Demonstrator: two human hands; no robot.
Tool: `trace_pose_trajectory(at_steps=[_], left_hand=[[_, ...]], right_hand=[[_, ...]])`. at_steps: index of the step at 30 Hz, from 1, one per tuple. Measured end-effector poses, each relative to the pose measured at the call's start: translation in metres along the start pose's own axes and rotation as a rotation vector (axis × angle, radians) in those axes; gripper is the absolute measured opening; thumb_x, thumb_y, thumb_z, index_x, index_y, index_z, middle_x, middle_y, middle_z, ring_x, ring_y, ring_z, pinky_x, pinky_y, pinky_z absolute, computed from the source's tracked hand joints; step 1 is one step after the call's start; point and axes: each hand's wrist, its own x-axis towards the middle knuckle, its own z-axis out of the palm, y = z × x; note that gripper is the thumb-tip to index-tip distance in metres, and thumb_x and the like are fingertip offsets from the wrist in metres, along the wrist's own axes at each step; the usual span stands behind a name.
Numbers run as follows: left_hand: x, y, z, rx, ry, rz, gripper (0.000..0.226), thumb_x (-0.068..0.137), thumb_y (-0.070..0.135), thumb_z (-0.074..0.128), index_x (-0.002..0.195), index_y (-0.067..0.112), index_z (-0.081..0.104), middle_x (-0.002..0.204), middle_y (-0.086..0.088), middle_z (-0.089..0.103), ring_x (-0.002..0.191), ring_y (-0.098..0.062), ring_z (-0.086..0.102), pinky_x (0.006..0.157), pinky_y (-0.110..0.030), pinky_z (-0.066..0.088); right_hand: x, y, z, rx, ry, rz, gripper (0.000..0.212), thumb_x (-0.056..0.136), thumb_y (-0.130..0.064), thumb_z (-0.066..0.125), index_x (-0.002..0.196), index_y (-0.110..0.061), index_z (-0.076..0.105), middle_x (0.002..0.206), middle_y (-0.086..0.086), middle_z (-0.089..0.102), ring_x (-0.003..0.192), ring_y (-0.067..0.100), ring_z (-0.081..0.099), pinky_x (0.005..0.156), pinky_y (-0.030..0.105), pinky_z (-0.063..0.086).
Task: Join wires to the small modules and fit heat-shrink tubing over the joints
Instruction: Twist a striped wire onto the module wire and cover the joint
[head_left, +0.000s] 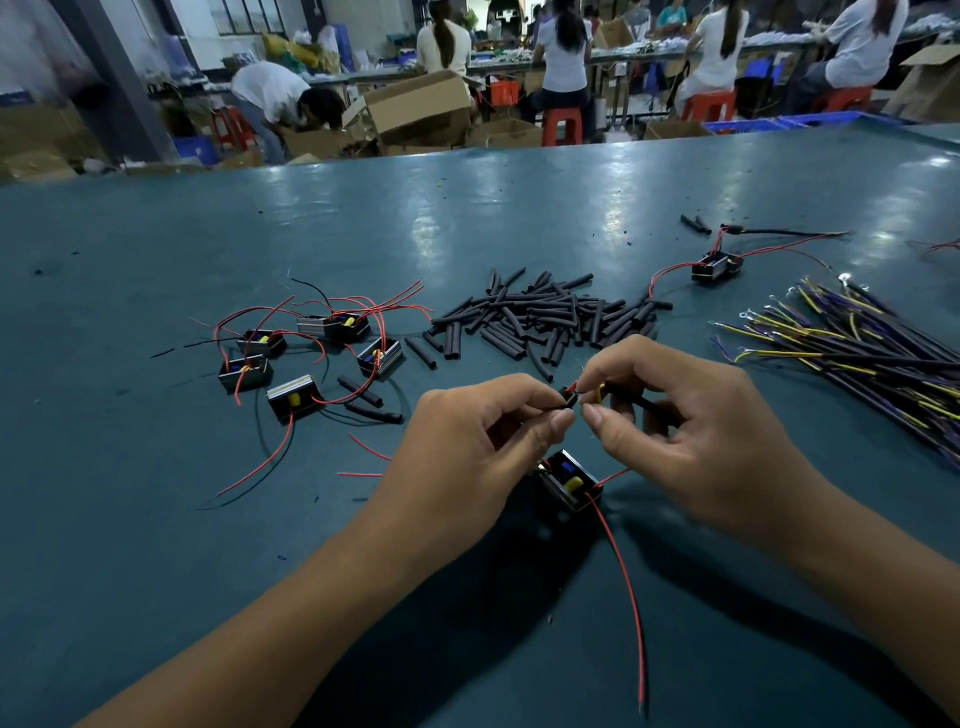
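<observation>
Right now your left hand (467, 436) and right hand (691, 431) meet just above the bench (156, 519), fingers curled. The left thumb and forefinger pinch a short black tube (566, 399) with a red wire end at it; the right fingers pinch a black lead (641, 401) with a yellow strand, tip to tip with the tube. Just below your hands a module (570, 480) sits on the bench, one red wire (628, 587) trailing toward you. A pile of tubing (545, 317) lies beyond your hands, loose modules (311, 348) with red wires to the left, a bundle of leads (852, 348) to the right, and one wired module (717, 266) farther back.
</observation>
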Motion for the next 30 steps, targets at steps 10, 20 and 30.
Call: trace_pose_trajectory(at_steps=[10,20,30], left_hand=[[0.002,-0.006,-0.001,0.055,-0.041,0.043,0.009,0.096,0.023,0.067,0.098,0.018,0.075,0.080,0.008,0.071,0.071,-0.011,0.065,0.068,-0.036,0.054],[0.002,-0.006,-0.005,0.086,-0.088,0.064,0.007,0.090,0.024,0.072,0.094,0.019,0.075,0.077,0.012,0.070,0.069,-0.008,0.063,0.063,-0.019,0.049],[0.003,-0.004,-0.007,0.067,-0.114,0.066,0.011,0.092,0.024,0.071,0.095,0.014,0.075,0.076,0.008,0.070,0.068,-0.011,0.063,0.064,-0.026,0.051]], right_hand=[[0.003,0.000,-0.001,-0.010,0.028,-0.023,0.010,0.094,-0.024,0.062,0.093,-0.022,0.071,0.082,-0.011,0.067,0.075,0.014,0.063,0.063,0.019,0.045],[0.007,0.003,-0.014,0.065,-0.189,0.110,0.018,0.089,-0.044,0.065,0.086,-0.028,0.073,0.075,-0.008,0.069,0.065,0.003,0.059,0.061,0.017,0.045],[0.007,0.001,-0.017,0.120,-0.265,0.149,0.010,0.088,-0.037,0.065,0.087,-0.027,0.067,0.078,-0.003,0.064,0.070,0.014,0.059,0.064,0.040,0.052]])
